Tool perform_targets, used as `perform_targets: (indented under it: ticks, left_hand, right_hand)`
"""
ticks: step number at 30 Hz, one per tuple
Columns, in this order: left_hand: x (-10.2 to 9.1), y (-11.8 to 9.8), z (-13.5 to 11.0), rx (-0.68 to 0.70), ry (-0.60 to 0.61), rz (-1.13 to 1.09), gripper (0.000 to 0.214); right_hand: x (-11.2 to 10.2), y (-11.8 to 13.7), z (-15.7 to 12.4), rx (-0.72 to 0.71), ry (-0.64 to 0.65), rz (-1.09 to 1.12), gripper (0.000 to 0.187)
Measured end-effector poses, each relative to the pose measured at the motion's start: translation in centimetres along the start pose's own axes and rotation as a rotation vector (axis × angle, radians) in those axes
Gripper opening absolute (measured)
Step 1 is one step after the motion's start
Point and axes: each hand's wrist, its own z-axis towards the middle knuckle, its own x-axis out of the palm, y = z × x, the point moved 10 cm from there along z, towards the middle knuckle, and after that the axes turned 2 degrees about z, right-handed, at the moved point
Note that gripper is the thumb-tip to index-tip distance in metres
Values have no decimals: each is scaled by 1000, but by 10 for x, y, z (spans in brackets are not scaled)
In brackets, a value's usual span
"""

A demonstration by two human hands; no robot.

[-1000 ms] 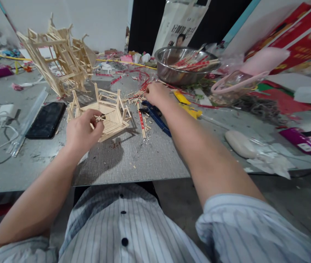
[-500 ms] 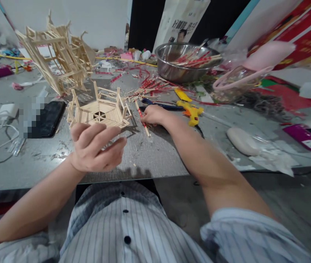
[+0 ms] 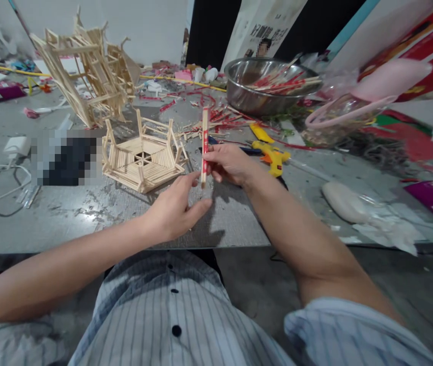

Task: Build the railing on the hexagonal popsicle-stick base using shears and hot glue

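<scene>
On grey table [image 3: 59,216], steel bowl [image 3: 247,100] w/ red/tan sticks [image 3: 281,84], R hand [image 3: 229,161] pinching red-banded sticks [image 3: 205,134], L hand [image 3: 174,208] part-open, empty

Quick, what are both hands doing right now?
Left hand: open, near the lower end of the red-patterned sticks.
Right hand: closed, holding those sticks roughly upright.

Cool, moderate light is cast from above; a soft shadow is thrown onto the grey tabletop [image 3: 235,221] below the left hand [image 3: 176,208], and glare is reflected at front left. Outer edges are stretched and softened; the smartphone [image 3: 67,161] is obscured by pixelation.
</scene>
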Motion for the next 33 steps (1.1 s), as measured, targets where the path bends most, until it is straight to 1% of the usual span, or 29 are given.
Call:
perform_targets:
  ticks: [2, 4, 6, 7, 9, 11, 13, 15, 17, 18, 20, 21, 24, 26, 27, 29, 30, 31, 33]
  left_hand:
    - [13, 9, 11, -111, 21, -174, 39]
    - [23, 22, 21, -225, 13, -358, 27]
    - [30, 40, 25, -354, -15, -529, 15]
    - [31, 47, 25, -386, -42, -580, 15]
    - [31, 55, 25, -385, -50, -597, 20]
    - [33, 56, 23, -349, -7, -559, 23]
    - [35, 57, 20, -326, 26, -526, 24]
    - [35, 58, 19, -316, 27, -498, 24]
    - [35, 58, 19, -307, 14, -470, 24]
    - [35, 58, 19, -303, 9, -463, 25]
    - [34, 58, 19, -306, -6, -470, 26]
    - [33, 58, 20, -313, -20, -484, 26]
    - [27, 59, 20, -333, -74, -541, 27]
    - [24, 60, 21, -348, -98, -584, 26]
    - [23, 61, 21, -359, -99, -602, 26]
    - [24, 62, 22, -386, -91, -625, 24]
    - [25, 63, 22, -397, -85, -631, 24]
    - [25, 64, 23, -405, -79, -635, 24]
    - [24, 65, 23, -410, -77, -634, 25]
  right_hand:
    - [10, 2, -5, -70, 59, 47, 18]
    - [17, 2, -9, -114, 101, 64, 22]
    - [18, 2, -9, -137, 105, 63, 25]
    - [15, 2, -8, -149, 77, 68, 28]
    - [-1, 5, -6, -175, -32, 97, 34]
    - [-21, 9, -4, -211, -174, 134, 41]
    - [-38, 12, -3, -243, -285, 150, 47]
    - [-48, 14, -3, -269, -353, 160, 51]
    - [-47, 13, -4, -291, -370, 183, 53]
    - [-43, 12, -4, -299, -365, 197, 53]
    - [-29, 9, -5, -299, -320, 209, 53]
    - [-19, 7, -5, -287, -278, 202, 53]
    - [16, -3, -3, -234, -98, 142, 54]
    - [33, -7, -3, -214, 0, 112, 56]
    - [37, -9, -3, -207, 36, 101, 57]
    - [41, -10, -2, -188, 87, 68, 59]
    - [39, -10, -2, -180, 92, 50, 59]
    - [33, -7, -1, -178, 72, 41, 59]
    - [13, 1, -1, -195, -41, 71, 57]
